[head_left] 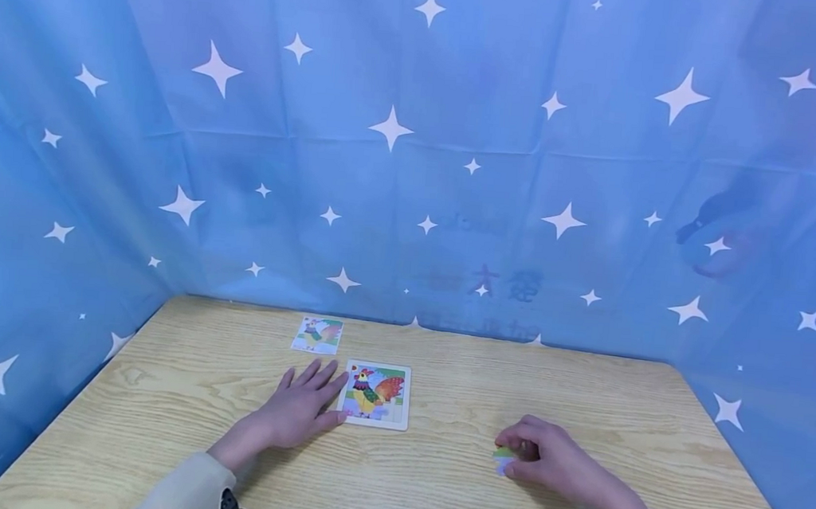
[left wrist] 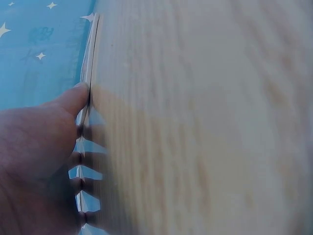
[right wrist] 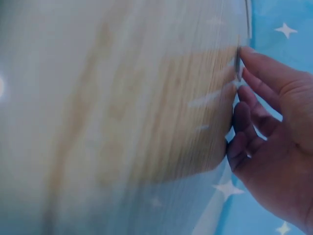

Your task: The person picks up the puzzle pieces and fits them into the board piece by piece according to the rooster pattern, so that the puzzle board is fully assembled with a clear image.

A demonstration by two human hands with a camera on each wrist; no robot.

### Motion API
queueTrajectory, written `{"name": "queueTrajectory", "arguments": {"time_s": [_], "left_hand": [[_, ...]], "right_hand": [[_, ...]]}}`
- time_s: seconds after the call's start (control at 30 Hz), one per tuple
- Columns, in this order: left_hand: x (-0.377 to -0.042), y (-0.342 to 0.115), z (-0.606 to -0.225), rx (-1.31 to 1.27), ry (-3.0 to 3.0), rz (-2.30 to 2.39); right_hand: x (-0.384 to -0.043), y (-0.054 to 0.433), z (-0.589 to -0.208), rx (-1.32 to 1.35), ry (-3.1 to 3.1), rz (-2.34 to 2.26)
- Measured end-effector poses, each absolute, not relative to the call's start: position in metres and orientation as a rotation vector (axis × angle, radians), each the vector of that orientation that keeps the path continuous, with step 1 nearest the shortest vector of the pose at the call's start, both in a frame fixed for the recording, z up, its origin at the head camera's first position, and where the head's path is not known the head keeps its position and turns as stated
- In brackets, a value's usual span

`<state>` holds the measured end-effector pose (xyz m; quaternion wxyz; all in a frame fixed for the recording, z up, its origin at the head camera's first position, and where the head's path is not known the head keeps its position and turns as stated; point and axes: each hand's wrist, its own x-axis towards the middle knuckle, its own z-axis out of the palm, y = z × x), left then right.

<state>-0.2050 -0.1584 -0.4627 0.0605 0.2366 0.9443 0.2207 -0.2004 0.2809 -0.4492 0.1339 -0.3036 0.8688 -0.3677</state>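
A rooster jigsaw puzzle [head_left: 375, 396] in a white-edged square tray [head_left: 382, 424] lies on the table. Its lower right corner shows a pale patch without picture. My left hand [head_left: 301, 407] is spread with straight fingers at the tray's left edge, thumb and index fingertips touching it. In the left wrist view the thumb [left wrist: 76, 99] rests along the tray's thin side. To the right, my right hand [head_left: 553, 458] pinches a small green and lilac puzzle piece [head_left: 503, 460] between thumb and fingers, low over the tabletop. The right wrist view shows this piece edge-on [right wrist: 238, 63].
A square picture card [head_left: 318, 335] of the same rooster lies behind the left hand near the table's back edge. The wooden table [head_left: 447, 489] ends at a blue curtain [head_left: 455, 210] with white stars, behind and at both sides.
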Motion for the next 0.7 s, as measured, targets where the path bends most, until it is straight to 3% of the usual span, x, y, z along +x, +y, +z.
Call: {"name": "queueTrajectory", "arguments": {"time_s": [0.47,0.7], "left_hand": [[-0.204,-0.159,-0.461,0.703,2.837,0.651],[-0.205,-0.159,-0.459,0.687,2.831,0.664]], "right_hand": [[-0.202,0.275,-0.449,-0.7,2.481,-1.185],[-0.209,0.262,-0.443,-0.786,2.518,-1.185]]}}
